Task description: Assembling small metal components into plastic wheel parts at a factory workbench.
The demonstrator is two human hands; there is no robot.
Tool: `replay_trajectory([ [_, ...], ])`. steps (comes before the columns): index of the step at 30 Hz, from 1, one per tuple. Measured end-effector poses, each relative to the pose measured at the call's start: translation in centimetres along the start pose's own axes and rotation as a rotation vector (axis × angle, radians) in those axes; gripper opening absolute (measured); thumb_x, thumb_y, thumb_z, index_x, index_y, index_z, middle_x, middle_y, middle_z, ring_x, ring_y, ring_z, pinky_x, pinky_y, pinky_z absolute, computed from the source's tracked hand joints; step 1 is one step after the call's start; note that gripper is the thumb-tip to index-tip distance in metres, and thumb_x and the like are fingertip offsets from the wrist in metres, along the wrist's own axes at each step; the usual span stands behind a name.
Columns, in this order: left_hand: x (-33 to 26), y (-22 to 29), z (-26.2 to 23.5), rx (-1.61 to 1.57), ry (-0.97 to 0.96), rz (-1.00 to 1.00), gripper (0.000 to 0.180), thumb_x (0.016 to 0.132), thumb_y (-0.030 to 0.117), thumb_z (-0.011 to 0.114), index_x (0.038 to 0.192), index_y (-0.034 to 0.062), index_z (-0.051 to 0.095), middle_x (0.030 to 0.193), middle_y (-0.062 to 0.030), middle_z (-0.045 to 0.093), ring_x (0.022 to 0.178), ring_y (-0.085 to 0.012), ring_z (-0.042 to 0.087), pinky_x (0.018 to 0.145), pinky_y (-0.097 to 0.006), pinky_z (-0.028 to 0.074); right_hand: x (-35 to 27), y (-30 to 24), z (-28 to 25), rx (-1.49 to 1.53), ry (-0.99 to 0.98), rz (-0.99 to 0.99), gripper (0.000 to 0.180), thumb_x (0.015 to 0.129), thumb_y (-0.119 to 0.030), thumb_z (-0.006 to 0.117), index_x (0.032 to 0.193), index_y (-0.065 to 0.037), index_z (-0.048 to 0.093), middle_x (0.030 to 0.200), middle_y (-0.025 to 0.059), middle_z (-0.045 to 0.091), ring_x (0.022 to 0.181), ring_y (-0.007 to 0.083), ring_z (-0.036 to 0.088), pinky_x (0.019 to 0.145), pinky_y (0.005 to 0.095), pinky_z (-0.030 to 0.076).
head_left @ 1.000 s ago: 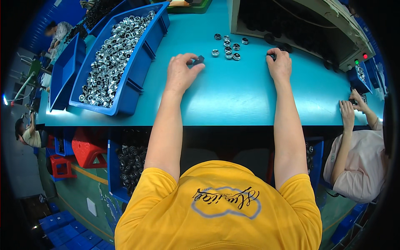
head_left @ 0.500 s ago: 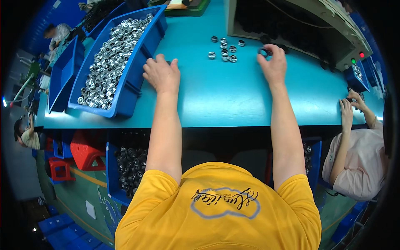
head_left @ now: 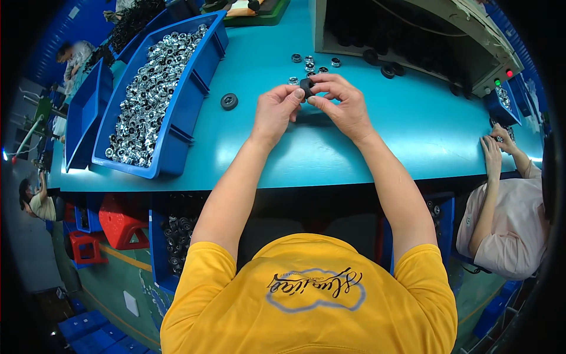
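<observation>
Both my hands meet over the middle of the table, pinching a small black rubber tyre between them. My left hand grips its left side with thumb and fingers. My right hand has hold of the right side, fingertips at the ring's opening. Whether a hub sits inside the tyre, I cannot tell. Just beyond the fingers stand several loose silver wheel hubs, some partly hidden by my right hand. To the left, apart from my hands, lies a black wheel with its tyre on.
A long blue bin full of silver hubs stands at the left, beside another blue bin. At the back right, an open-fronted beige machine holds black tyres, with a few at its edge. A co-worker's hands work at the far right.
My right hand has come left from near the machine, bringing the black tyre. My left hand has moved right from beside the bin, uncovering the wheel there. Both now hold the tyre.
</observation>
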State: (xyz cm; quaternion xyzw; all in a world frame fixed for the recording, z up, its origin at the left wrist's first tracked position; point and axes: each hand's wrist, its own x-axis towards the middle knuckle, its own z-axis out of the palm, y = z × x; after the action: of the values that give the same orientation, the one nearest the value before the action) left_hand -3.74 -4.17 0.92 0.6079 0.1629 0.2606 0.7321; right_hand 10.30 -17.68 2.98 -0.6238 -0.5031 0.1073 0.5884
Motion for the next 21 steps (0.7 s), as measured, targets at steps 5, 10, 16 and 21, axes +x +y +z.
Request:
replay_trajectory([
  [5, 0.0, -0.5, 0.0, -0.165, -0.104, -0.043, 0.023, 0.103, 0.027, 0.073, 0.104, 0.0046, 0.070, 0.082, 0.0025, 0.064, 0.066, -0.0063, 0.053, 0.058, -0.022, 0.043, 0.0, 0.8, -0.3, 0.063, -0.116, 0.102, 0.017, 0.085, -0.015, 0.087, 0.098, -0.010, 0.078, 0.126, 0.0037, 0.061, 0.112, 0.0155, 0.061, 0.087, 0.0297, 0.054],
  [10, -0.3, 0.1, 0.5, -0.058, -0.031, -0.009, 0.025, 0.102, 0.030, 0.075, 0.107, 0.0062, 0.069, 0.082, 0.0037, 0.062, 0.068, -0.0061, 0.054, 0.059, -0.022, 0.043, 0.0, 0.4, -0.4, 0.277, -0.094, 0.254, 0.021, 0.086, -0.022, 0.089, 0.096, -0.008, 0.077, 0.121, 0.0018, 0.059, 0.112, 0.0140, 0.059, 0.089, 0.0296, 0.052],
  [16, -0.1, -0.2, 0.7, -0.115, -0.069, -0.054, 0.023, 0.100, 0.029, 0.077, 0.106, 0.0081, 0.069, 0.085, 0.0036, 0.063, 0.068, -0.0066, 0.055, 0.059, -0.022, 0.044, -0.1, 1.9, -0.4, 0.159, -0.078, 0.221, 0.025, 0.084, -0.024, 0.091, 0.096, -0.008, 0.077, 0.117, 0.0017, 0.059, 0.101, 0.0132, 0.060, 0.083, 0.0305, 0.051],
  [21, 0.2, -1.1, -0.4, -0.195, -0.104, -0.101, 0.020, 0.100, 0.027, 0.077, 0.102, 0.0100, 0.068, 0.084, 0.0043, 0.063, 0.069, -0.0065, 0.055, 0.060, -0.022, 0.044, 0.1, 1.2, 0.3, 0.018, -0.062, 0.167, 0.022, 0.081, -0.022, 0.092, 0.090, -0.009, 0.078, 0.108, 0.0013, 0.061, 0.091, 0.0134, 0.060, 0.077, 0.0291, 0.050],
])
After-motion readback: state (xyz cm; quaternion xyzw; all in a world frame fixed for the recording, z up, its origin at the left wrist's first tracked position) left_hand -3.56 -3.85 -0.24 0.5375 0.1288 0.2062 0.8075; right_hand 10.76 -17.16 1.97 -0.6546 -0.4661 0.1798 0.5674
